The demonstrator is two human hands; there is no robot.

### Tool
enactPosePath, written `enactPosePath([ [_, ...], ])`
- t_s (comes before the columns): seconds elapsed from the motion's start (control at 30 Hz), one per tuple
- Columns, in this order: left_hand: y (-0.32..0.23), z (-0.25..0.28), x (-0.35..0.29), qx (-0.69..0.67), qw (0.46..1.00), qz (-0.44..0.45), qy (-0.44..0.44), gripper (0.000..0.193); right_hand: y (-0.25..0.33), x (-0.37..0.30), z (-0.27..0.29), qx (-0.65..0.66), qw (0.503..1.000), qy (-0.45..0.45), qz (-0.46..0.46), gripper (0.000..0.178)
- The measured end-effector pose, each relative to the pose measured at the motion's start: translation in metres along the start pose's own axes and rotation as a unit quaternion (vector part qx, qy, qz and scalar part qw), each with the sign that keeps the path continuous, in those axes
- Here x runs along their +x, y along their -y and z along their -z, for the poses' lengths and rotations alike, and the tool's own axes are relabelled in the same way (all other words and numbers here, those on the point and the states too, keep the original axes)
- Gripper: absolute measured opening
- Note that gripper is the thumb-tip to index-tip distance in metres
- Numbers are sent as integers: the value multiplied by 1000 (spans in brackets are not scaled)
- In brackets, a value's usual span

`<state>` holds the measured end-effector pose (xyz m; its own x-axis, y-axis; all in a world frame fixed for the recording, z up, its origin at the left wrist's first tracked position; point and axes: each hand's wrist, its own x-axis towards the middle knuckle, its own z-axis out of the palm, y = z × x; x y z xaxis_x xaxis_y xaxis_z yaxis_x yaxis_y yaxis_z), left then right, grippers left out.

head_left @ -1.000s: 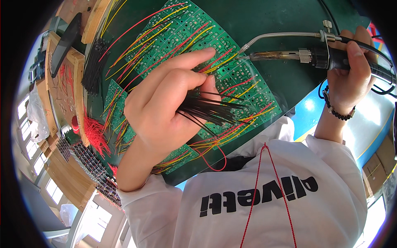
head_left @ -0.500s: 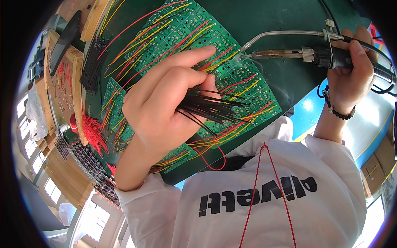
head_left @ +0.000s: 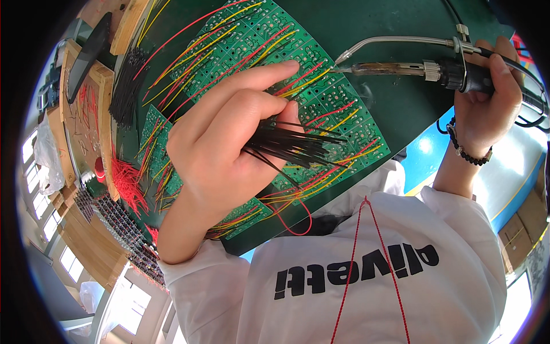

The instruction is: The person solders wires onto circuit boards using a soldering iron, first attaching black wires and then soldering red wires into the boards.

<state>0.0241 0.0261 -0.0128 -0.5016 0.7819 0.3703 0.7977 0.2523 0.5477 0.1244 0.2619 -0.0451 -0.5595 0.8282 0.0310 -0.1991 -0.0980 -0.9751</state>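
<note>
The green circuit board panel [head_left: 344,100] lies on the green bench [head_left: 415,94] alongside its near edge, with red wires [head_left: 269,47] and yellow wires [head_left: 277,46] across it. The left hand [head_left: 220,137], above the panel, is partly closed around a bundle of black wires [head_left: 289,144], index finger extended; whether its fingertips also grip a single wire cannot be told. The right hand [head_left: 487,94], beyond the bench's near edge at right, is closed on a soldering iron [head_left: 392,70], its tip at the panel's right edge; contact cannot be confirmed. A bent metal tube [head_left: 395,40] is clamped above the iron.
</note>
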Motion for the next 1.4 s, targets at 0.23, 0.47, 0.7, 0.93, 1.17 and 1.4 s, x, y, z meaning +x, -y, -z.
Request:
enactPosePath([
  [0.23, -5, 5, 2, -23, 999, 30, 22, 4, 0, 4, 7, 21, 994, 106, 3, 16],
  [0.47, 15, 23, -9, -175, 981, 37, -71, 29, -1, 4, -3, 71, 996, 37, -28, 13],
  [0.7, -11, 64, -41, -401, 899, 146, -98, 19, -2, 5, 2, 83, 994, 70, -7, 17],
  [0.93, -30, 23, -58, 34, 999, 5, 42, 15, 2, 1, -15, 45, 999, 14, 10, 24],
  [1.17, -32, 13, -55, 59, 997, -4, 53, 19, -5, 1, -8, 87, 990, 111, 23, 26],
  [1.4, -57, 19, -62, 54, 991, 66, 100, 29, 3, -5, -22, 51, 998, -9, 19, 20],
])
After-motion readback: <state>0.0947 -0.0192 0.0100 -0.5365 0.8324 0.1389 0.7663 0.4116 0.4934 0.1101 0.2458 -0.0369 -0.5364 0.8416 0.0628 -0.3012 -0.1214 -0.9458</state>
